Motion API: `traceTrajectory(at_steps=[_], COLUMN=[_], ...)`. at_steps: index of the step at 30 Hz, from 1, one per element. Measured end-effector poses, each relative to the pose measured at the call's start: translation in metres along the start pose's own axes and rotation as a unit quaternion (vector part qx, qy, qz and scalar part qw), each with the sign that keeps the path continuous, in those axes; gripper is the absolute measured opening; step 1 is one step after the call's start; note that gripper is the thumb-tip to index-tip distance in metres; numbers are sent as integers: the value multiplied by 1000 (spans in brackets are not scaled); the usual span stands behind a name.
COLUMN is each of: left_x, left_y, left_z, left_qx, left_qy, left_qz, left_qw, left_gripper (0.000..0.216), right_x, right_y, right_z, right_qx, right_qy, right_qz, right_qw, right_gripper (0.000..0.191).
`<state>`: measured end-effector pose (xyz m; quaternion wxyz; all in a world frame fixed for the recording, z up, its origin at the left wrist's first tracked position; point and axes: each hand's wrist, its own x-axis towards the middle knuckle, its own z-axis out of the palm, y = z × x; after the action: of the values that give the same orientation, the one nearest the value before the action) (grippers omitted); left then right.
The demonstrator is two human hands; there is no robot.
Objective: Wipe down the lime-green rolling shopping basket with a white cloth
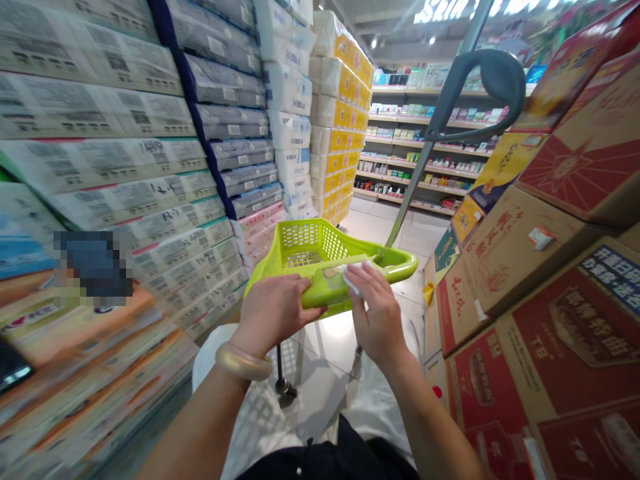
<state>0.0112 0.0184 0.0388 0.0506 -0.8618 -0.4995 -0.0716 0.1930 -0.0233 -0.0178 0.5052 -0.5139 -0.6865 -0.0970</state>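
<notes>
A lime-green shopping cart (300,233) with a perforated basket stands before my knees. My left hand (275,307), a gold-coloured bangle at its wrist, is closed around the left part of the cart's thick green handle (327,292). Farther right, my right hand (377,307) presses a small white wipe (351,280) against the top of that handle, fingers bent over it. A clear label panel is set into the handle between the hands. From the cart's right side rises a grey pole (413,183) with a loop-shaped grey grip (477,93) near its upper end.
Stacked tissue packs (100,113) wall the left side, with yellow-and-white packs (340,127) beyond. Red and brown cartons (565,320) are piled close on the right. Shelves of small goods (410,147) cross the far end. Pale floor tiles (325,360) show beneath the cart.
</notes>
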Motion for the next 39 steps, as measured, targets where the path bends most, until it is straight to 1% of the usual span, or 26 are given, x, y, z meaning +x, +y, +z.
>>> traceTrajectory(at_steps=[2,3,4,7,9,11,14,15,16,17,19,21,23,27,28,29,32,33,34,35,38,39], left_x=[0,0,0,1,1,1,1,1,1,0,0,0,0,1,1,1,0,0,0,0,0,0], left_y=[-1,-1,-1,-2,-1,-1,-2,-2,-2,-2,-2,-2,-1,-2,-2,-2,-2,-1,-1,-1,-1,-1], left_z=[0,1,1,1,1,1,2,2,1,1,0,-1,0,1,1,1,0,0,0,0,1,0], left_qx=[0,0,-1,-4,-4,-4,-3,-3,-3,-3,-5,-7,-6,9,12,14,10,7,5,4,1,0], left_qy=[-1,-2,-2,0,1,0,1,3,3,2,-2,-2,2,10,9,7,2,3,5,7,7,5], left_qz=[-1,0,1,6,7,4,2,4,6,9,10,10,9,7,7,9,11,11,10,9,8,8], left_qw=[1000,1000,1000,1000,1000,1000,1000,1000,1000,1000,1000,1000,1000,1000,1000,1000,1000,1000,1000,1000,1000,1000], left_gripper=[41,42,42,41,41,41,41,41,41,40,40,41,41,43,43,43,41,41,41,40,41,42], right_x=[-2,-3,-2,-1,0,-2,-4,-5,-5,-4,-3,-3,-5,-11,-11,-11,-9,-8,-7,-7,-8,-8], right_y=[-7,-8,-7,2,3,-3,-14,-14,-12,-9,1,7,5,-8,-9,-8,0,1,0,-2,-11,-13], right_z=[2,3,3,2,2,4,8,8,8,6,3,0,1,5,5,5,3,3,3,3,5,5], right_qx=[28,34,32,-4,-23,-13,41,52,54,48,24,3,3,35,37,34,6,0,-1,6,51,61], right_qy=[-38,-40,-29,39,57,32,-45,-55,-50,-30,29,72,70,-8,-13,-2,62,72,68,48,-36,-50], right_qz=[-42,-48,-40,22,46,24,-50,-59,-54,-37,17,60,64,-14,-21,-16,37,48,48,35,-37,-49], right_qw=[998,997,998,999,997,999,997,995,996,998,999,996,995,999,999,999,997,996,997,998,997,996], right_gripper=[36,37,36,35,34,36,39,40,39,38,35,33,33,37,38,38,34,33,33,34,39,40])
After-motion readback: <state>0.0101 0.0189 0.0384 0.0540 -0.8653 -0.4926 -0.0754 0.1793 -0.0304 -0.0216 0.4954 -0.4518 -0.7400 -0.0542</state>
